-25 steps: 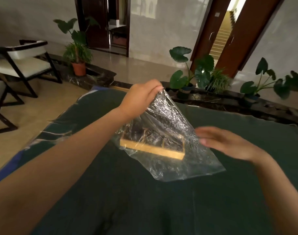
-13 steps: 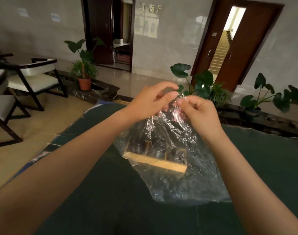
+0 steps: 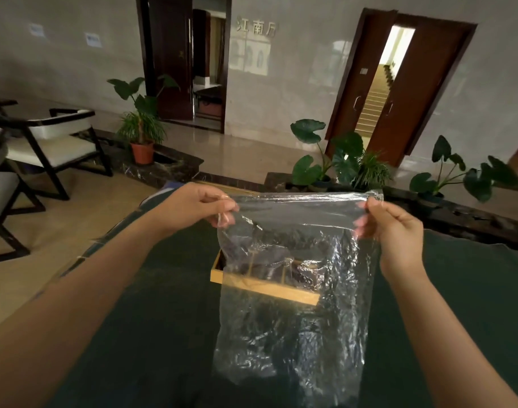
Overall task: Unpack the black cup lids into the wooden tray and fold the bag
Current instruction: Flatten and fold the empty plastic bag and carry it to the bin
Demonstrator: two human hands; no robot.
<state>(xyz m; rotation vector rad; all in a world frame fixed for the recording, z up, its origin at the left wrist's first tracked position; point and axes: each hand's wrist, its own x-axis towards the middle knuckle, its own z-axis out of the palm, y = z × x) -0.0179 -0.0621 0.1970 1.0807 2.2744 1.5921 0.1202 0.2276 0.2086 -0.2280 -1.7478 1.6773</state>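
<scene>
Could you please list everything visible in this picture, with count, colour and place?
Clear crinkled plastic bag: one, transparent, held up spread over the tray.
Wooden divided tray: one, light wood, on the cloth behind the bag; dark contents inside, unclear.
Dark green table cloth: one, covering the table.
Potted plants: several, green, along the far ledge.
Dark-framed white-cushioned chairs: at least two, left.
Brown wooden doors: two doorways, back wall.
Left hand: pinching the bag's top left corner.
Right hand: pinching the top right corner.

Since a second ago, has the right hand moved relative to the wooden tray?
Yes. The right hand went up and now pinches the bag's top right corner, above the wooden tray.
</scene>
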